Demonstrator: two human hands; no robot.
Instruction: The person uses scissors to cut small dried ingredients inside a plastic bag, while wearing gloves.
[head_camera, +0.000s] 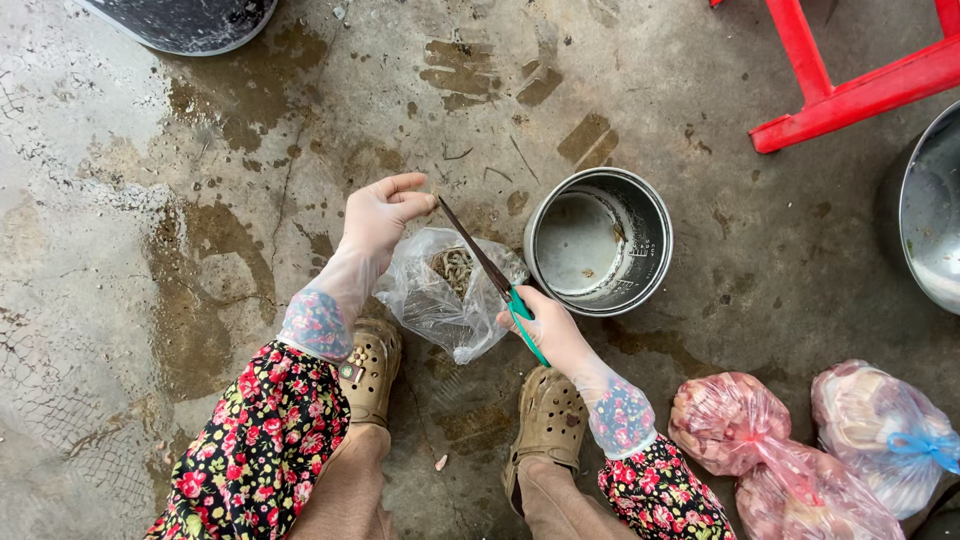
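Right now L hand (385, 215) pinches small bit, R hand (540, 320) grips scissors (490, 272).

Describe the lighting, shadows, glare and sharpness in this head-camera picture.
Head view: soft, even daylight with only faint shadows; wet floor shows a pale sheen at left; the pot and the basin at right catch mild glare; hands, scissors and clear bag are sharp; slight wide-angle bending toward the edges.
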